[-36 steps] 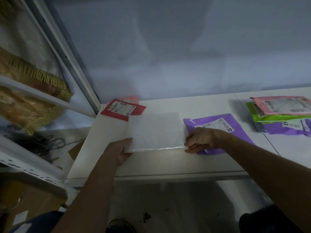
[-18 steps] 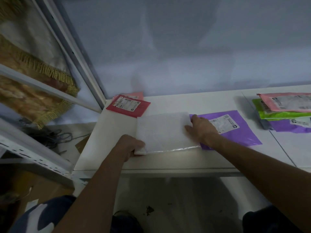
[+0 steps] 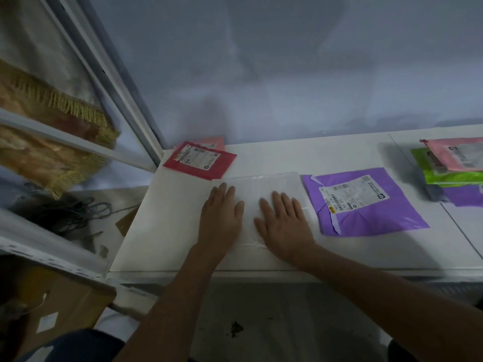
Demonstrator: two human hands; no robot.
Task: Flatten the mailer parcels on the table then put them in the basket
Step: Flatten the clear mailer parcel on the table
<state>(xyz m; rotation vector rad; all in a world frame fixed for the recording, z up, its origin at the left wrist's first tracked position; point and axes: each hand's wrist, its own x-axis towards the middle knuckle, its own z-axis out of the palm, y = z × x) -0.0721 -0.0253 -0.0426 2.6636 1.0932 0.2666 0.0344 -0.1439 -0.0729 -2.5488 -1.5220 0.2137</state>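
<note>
A white mailer parcel (image 3: 264, 184) lies flat on the white table (image 3: 170, 231), near its left end. My left hand (image 3: 222, 218) presses on the mailer's left part with straight fingers. My right hand (image 3: 283, 224) presses palm-down on its right part, fingers spread. A purple mailer (image 3: 366, 202) with a white label lies just right of the white one. A red mailer (image 3: 201, 159) with a label lies behind, overlapping a pink one (image 3: 213, 141). No basket is in view.
A stack of pink, green and purple mailers (image 3: 452, 165) sits at the table's far right. A wall runs behind the table. Left of it stand a metal shelf frame (image 3: 109, 74) with fringed fabric, cables on the floor and a cardboard box (image 3: 60, 307).
Both hands let go of the white mailer's edges and now lie flat on top of it. The mailer has settled onto the table.
</note>
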